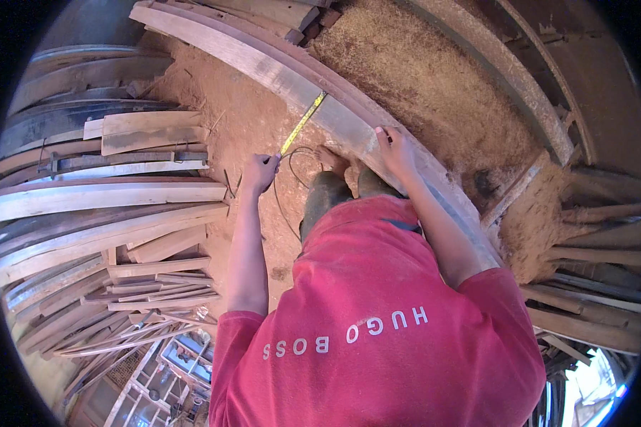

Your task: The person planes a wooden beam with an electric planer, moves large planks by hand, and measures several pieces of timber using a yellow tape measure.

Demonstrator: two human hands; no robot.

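Observation:
My left hand is closed around the near end of a yellow tape measure. The blade runs out slantwise to the far right, and its far end lies over the face of a long wooden plank. Whatever part of the tape sits inside my fist is hidden. My right hand rests at the plank, farther right along it, with the fingers pinched together. A small dark spot shows at those fingertips, too small to name. The plank stretches from the far left down past my right forearm.
Many boards lie stacked on the left, with thin strips nearer me. Sawdust covers the ground beyond the plank. A thin cable loops near my legs. Another long beam stands at the far right. A wooden frame sits lower left.

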